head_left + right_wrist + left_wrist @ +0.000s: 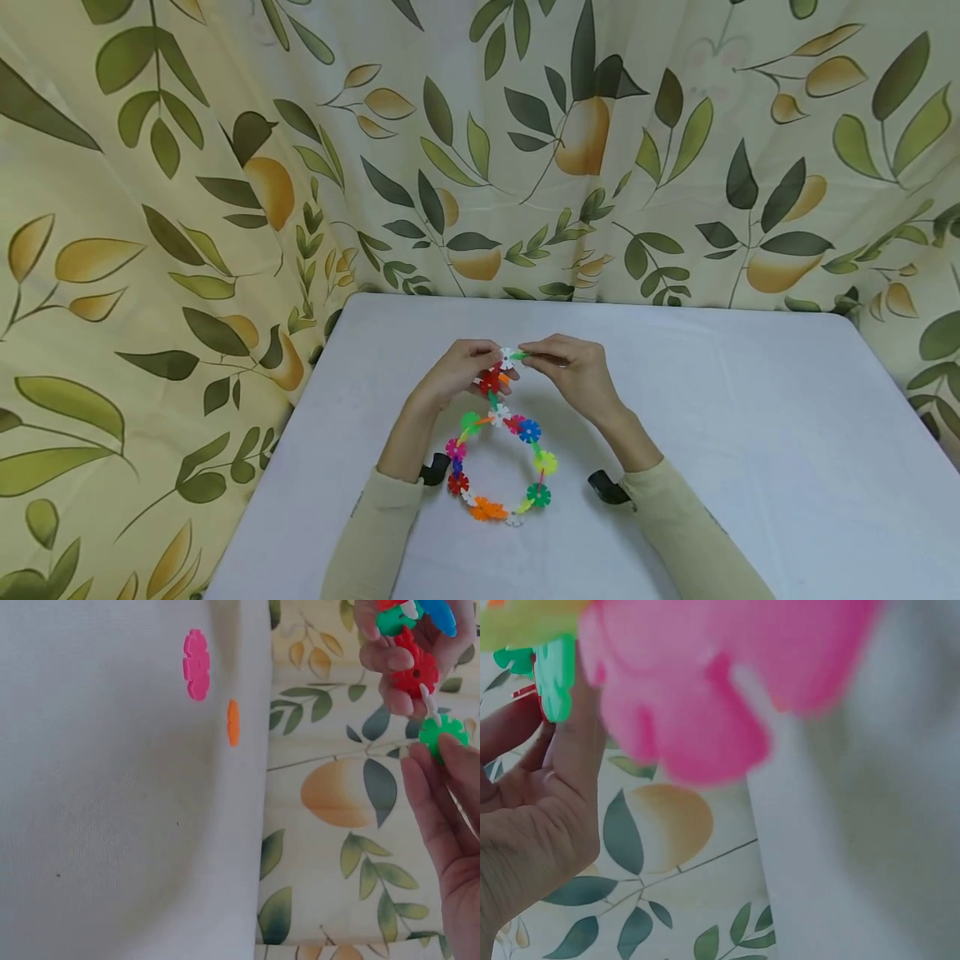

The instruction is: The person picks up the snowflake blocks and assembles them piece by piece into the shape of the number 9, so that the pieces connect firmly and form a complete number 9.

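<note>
In the head view, my left hand grips the top of a chain of plastic snowflake discs, around a red disc. My right hand pinches a green snowflake disc, seen edge-on from the head, which meets a white disc at the chain's end. Below the hands, linked discs of many colours form a ring, joined to the held part by a green disc. A pink disc looms blurred and close in the left wrist view. How deeply green and white interlock cannot be told.
A white-covered table lies under the hands, with a leaf-and-fruit patterned curtain behind and at the left. Black wrist devices sit by both cuffs. In the right wrist view, a pink disc and an orange disc show against the white cover.
</note>
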Motion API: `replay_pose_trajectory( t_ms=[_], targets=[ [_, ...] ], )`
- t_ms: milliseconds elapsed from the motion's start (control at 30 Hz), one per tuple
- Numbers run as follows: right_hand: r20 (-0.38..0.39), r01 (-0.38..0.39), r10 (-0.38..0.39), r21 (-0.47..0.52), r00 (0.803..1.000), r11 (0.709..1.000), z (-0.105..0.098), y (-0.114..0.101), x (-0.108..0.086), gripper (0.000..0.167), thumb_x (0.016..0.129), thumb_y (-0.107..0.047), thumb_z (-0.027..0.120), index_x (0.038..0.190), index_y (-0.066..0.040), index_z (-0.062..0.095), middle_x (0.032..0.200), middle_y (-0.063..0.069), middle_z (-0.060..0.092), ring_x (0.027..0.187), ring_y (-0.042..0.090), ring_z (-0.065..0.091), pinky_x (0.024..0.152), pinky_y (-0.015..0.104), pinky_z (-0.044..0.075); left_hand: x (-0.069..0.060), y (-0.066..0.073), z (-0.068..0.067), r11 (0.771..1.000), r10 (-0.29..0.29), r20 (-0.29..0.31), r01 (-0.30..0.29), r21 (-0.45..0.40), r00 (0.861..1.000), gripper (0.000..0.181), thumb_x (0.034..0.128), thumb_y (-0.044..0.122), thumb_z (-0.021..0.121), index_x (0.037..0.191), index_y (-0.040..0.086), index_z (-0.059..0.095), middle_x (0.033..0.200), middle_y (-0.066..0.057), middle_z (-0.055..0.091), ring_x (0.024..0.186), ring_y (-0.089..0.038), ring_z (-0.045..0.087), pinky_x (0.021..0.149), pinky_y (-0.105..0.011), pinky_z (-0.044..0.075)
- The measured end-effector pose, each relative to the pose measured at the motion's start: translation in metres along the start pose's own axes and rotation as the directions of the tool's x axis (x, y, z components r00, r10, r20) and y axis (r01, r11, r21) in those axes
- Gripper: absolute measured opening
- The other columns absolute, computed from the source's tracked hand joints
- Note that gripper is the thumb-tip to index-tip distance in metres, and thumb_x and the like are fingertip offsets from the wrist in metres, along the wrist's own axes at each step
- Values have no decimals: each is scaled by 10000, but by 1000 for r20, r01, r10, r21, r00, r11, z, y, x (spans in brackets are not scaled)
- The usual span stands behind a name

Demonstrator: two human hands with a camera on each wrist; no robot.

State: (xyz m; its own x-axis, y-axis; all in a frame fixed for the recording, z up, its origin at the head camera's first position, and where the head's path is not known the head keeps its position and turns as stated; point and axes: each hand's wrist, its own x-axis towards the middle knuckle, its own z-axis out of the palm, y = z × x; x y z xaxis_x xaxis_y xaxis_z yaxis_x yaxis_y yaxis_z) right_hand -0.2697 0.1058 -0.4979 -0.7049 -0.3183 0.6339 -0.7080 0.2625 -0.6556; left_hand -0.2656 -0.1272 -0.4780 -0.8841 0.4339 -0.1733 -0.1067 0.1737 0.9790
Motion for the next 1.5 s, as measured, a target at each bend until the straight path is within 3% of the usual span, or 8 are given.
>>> replay_pose_trajectory(
  t_ms=[200,367,567,667,833,1100,1300,1500],
  targets=[
    [76,-218,221,-52,972,975,4,4,-2,295,852,-26,851,1133,-100,802,1012,27,789,869,167,761,763,267,613,-8,3,-10,999,-12,-11,12,44,1000,234,1107,160,476,1112,-16,630,1048,-185,756,913,-371,748,724,-388,627],
    [243,-342,373,-161,895,926,13,13,-1,235,888,-84,837,1119,-70,797,1083,84,779,928,204,749,810,379,621,-9,4,-16,998,-23,-18,24,49,1000,236,1103,155,442,1166,-3,606,1046,-167,755,894,-273,750,765,-392,621],
    [446,-328,448,-323,774,888,31,27,10,315,919,-148,807,1216,-61,750,1116,96,746,926,213,709,804,374,600,-8,6,-17,997,-32,-14,32,66,999,287,1082,162,459,1270,27,628,1080,-168,723,895,-233,714,771,-386,613],
    [505,-249,443,-406,741,879,41,30,13,363,924,-188,810,1265,-97,724,1117,99,703,903,197,657,777,341,576,-8,6,-17,997,-35,-2,35,64,999,314,1077,175,470,1308,51,643,1108,-163,696,887,-222,695,762,-373,608],
    [490,-196,449,-483,747,853,52,31,15,298,891,-164,838,1173,-106,761,1051,100,661,847,198,584,711,342,539,-7,6,-17,997,-29,27,27,75,999,360,1106,272,460,1332,64,647,1102,-148,683,892,-208,670,762,-363,601],
    [359,-390,544,-419,758,820,44,34,8,141,871,-85,828,963,-80,722,874,10,686,785,183,608,749,349,568,-5,4,-14,993,10,70,-18,114,997,434,1089,376,550,1364,48,623,971,-114,678,827,-210,642,763,-395,589],
    [229,-520,563,-222,794,825,26,28,4,75,904,-89,789,964,-70,747,775,1,726,672,175,689,658,324,572,-4,3,-13,995,13,69,-20,96,998,402,1076,395,582,1342,103,655,907,-79,666,798,-205,628,742,-376,586],
    [122,-626,615,101,779,773,6,10,5,160,929,-127,804,1029,-14,753,875,121,773,757,289,770,714,380,635,-3,2,-11,995,12,76,-19,94,997,422,1075,400,582,1376,110,642,900,-80,665,797,-213,645,727,-365,585]
  ],
)
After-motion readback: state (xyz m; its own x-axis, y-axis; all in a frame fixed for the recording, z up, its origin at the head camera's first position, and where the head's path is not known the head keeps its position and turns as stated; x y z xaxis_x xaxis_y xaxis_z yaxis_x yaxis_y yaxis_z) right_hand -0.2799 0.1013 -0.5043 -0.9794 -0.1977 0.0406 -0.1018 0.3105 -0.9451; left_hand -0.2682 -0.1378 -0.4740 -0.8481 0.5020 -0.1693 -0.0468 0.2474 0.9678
